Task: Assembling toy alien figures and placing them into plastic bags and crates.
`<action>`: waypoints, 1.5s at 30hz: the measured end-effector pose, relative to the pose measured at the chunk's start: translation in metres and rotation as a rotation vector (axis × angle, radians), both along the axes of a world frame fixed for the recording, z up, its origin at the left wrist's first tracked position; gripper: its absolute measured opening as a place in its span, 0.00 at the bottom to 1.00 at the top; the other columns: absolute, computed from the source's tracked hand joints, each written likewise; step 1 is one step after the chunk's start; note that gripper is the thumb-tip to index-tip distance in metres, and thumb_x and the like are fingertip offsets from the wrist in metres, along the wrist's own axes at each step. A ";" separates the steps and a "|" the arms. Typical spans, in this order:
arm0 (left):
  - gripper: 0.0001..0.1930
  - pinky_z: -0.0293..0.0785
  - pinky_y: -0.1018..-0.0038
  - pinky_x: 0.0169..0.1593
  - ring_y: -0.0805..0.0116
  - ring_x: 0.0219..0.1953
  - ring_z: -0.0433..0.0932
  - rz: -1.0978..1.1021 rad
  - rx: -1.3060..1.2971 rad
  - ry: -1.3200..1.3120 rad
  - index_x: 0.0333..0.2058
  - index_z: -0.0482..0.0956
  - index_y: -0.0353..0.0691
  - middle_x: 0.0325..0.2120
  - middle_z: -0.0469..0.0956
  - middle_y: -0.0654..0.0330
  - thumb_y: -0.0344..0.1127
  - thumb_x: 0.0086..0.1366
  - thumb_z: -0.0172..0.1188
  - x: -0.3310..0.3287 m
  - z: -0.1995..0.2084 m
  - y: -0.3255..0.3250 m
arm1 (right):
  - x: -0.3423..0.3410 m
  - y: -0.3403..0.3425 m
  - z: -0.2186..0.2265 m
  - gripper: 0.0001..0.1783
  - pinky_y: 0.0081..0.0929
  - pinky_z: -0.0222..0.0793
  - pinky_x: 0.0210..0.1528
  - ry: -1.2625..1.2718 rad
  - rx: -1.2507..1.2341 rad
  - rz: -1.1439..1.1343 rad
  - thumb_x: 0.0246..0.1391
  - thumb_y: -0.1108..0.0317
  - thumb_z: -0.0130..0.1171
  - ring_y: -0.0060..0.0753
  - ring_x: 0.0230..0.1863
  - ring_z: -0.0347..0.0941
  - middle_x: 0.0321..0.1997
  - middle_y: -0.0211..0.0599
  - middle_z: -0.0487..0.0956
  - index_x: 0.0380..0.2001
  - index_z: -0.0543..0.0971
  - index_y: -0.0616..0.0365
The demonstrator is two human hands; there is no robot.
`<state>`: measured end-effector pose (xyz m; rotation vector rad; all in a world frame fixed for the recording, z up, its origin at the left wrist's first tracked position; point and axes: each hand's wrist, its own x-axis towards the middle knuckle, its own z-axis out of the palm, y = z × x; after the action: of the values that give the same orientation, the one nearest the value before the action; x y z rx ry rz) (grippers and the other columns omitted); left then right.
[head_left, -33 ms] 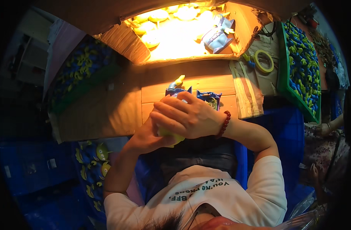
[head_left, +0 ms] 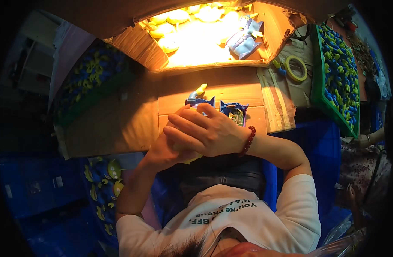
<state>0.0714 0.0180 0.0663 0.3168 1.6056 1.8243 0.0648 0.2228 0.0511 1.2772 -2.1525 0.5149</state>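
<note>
Right hand [head_left: 209, 132] over left hand [head_left: 160, 150], both clamped on yellow toy part [head_left: 194, 159], mostly hidden, at near edge of table [head_left: 132, 132]. Beyond: open blue shell [head_left: 234, 112], then lit cardboard box [head_left: 138, 48] holding toys [head_left: 243, 44].

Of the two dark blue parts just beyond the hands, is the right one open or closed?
Open: the right part shows yellowish pieces inside its dark blue rim.

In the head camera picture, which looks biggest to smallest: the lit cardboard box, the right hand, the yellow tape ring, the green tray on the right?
1. Lit cardboard box
2. Green tray
3. Right hand
4. Yellow tape ring

That's picture size only; real sizes may differ.
</note>
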 end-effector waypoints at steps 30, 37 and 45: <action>0.31 0.72 0.70 0.58 0.68 0.56 0.72 0.334 -0.272 0.055 0.65 0.58 0.40 0.56 0.70 0.54 0.37 0.69 0.61 -0.057 -0.086 0.005 | -0.019 0.070 -0.075 0.60 0.60 0.46 0.73 -0.755 0.102 -0.223 0.35 0.52 0.80 0.58 0.74 0.52 0.71 0.59 0.59 0.70 0.59 0.56; 0.30 0.74 0.70 0.57 0.67 0.55 0.73 0.302 -0.273 0.110 0.65 0.58 0.41 0.56 0.70 0.53 0.35 0.70 0.61 -0.057 -0.086 0.006 | -0.019 0.067 -0.078 0.62 0.64 0.43 0.72 -0.769 0.094 -0.245 0.35 0.49 0.79 0.57 0.75 0.51 0.72 0.58 0.59 0.71 0.58 0.57; 0.30 0.74 0.70 0.57 0.68 0.55 0.74 0.301 -0.248 0.079 0.64 0.59 0.39 0.56 0.71 0.53 0.36 0.69 0.62 -0.059 -0.089 0.006 | -0.019 0.067 -0.080 0.63 0.64 0.41 0.73 -0.779 0.103 -0.257 0.35 0.47 0.79 0.57 0.75 0.51 0.72 0.58 0.58 0.71 0.57 0.57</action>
<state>0.0125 0.0238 -0.0222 0.0351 1.9995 1.8173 0.0458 0.2899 -0.0291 0.8994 -2.9586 0.9063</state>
